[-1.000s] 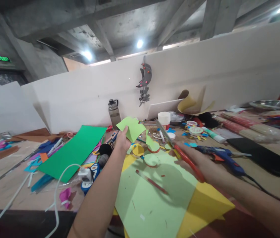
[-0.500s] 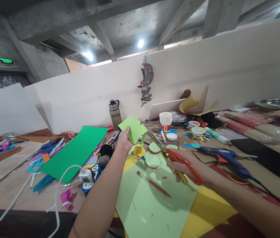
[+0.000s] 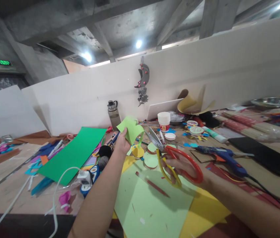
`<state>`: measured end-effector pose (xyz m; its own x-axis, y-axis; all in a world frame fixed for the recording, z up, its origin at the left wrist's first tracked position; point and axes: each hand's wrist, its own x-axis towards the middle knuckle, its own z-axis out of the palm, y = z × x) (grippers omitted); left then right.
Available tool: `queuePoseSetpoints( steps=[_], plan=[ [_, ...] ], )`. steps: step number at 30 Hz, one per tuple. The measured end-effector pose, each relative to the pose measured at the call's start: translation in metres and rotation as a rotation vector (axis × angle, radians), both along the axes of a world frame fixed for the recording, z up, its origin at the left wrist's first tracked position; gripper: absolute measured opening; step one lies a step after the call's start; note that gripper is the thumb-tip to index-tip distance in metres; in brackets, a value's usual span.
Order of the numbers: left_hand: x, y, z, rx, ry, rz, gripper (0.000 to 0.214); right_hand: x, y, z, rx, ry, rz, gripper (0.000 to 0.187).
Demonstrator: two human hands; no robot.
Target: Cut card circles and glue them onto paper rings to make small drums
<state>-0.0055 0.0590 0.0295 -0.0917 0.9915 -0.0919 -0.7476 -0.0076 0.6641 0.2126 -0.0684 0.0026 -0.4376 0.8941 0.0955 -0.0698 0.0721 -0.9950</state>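
Note:
My left hand (image 3: 123, 142) pinches a piece of light green paper (image 3: 130, 129) whose right edge is cut into curves, with a narrow strip dangling from it. In my right hand (image 3: 179, 167) is a pair of scissors (image 3: 163, 148) with one red and one yellow handle loop. Their blades are parted and point up toward the paper, just right of it. Below lie pale green paper discs (image 3: 151, 160) and a yellow disc (image 3: 137, 151). A red pencil (image 3: 153, 184) rests on a large pale green sheet (image 3: 152, 211), which lies over yellow paper (image 3: 203, 211).
To the left lie a dark green sheet (image 3: 74, 153) and a power strip with a white plug (image 3: 84, 178). A bottle (image 3: 114, 115) and a paper cup (image 3: 164, 121) stand behind. On the right are a blue glue gun (image 3: 225, 158) and a black flat object (image 3: 264, 157).
The scissors have opened wider, their yellow loop swinging away from the red one. The held green paper has turned and bent slightly. The whole view has shifted a little.

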Motion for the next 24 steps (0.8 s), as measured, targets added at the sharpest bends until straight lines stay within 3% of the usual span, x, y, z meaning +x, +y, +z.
queuePoseSetpoints(
  steps=[4, 10, 15, 24],
  plan=[
    [0.001, -0.001, 0.001, -0.015, -0.016, -0.031, 0.031, -0.001, -0.006, 0.002, -0.166, 0.198, 0.113, 0.021],
    [0.005, -0.001, -0.004, 0.025, 0.003, -0.068, 0.037, -0.010, -0.006, 0.015, -0.222, 0.254, 0.037, 0.027],
    [0.008, -0.001, -0.010, 0.041, 0.000, -0.122, 0.037, -0.014, 0.002, 0.009, -0.184, 0.233, -0.065, 0.027],
    [0.005, 0.004, -0.019, 0.050, 0.081, -0.172, 0.038, -0.006, -0.005, -0.003, 0.002, -0.026, -0.147, 0.040]
  ],
)
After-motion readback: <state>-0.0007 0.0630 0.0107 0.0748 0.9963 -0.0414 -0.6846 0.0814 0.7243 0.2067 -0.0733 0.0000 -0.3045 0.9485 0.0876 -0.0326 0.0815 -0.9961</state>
